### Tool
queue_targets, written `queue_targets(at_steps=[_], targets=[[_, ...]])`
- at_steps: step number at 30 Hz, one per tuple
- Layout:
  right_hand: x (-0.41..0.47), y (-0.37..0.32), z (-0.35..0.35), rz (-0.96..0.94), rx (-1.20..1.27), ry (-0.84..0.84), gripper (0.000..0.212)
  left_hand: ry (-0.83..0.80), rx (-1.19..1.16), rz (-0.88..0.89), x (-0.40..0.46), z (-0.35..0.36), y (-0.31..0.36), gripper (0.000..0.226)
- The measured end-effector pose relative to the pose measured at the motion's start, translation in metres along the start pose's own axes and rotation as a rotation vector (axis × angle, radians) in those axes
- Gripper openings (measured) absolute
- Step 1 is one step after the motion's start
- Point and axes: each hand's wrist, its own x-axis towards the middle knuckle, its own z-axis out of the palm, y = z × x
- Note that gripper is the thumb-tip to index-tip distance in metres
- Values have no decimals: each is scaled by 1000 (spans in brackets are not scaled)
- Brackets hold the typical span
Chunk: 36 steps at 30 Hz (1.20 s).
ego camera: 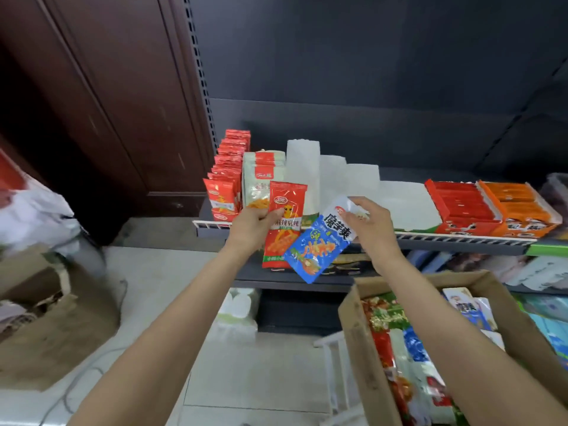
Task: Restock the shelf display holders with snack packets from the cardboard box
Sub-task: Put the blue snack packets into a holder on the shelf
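A dark metal shelf carries white plastic display holders, mostly upright and boxy, with glossy red packets filling the row at its left end. The brown cardboard box, open-topped, sits below the shelf's front edge holding crinkly foil packets. The left hand pinches a red packet upright; the right hand grips a tilted blue-and-white packet by its top corner.
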Motion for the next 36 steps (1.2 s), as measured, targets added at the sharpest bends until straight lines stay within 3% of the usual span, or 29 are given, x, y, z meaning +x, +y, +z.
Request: queue_targets(at_steps=[5,9,12,27,31,36], targets=[[8,-4,51,-5,-63,-6,9,107,-131,7,15,-49,-32,38],[13,-16,83,-57,-112,-11,7,206,-150,55,28,-85,-52,6],[21,-30,104,-114,-164,-5,7,238,-277,67,44,-106,-60,11],[46,-24,136,-74,-205,-13,14,208,-57,178,92,-108,-93,8],[49,-21,140,-68,-230,-18,14,133,45,242,93,-103,-91,11],[51,-21,142,-50,-217,-18,9,135,-27,188,97,-100,-83,13]])
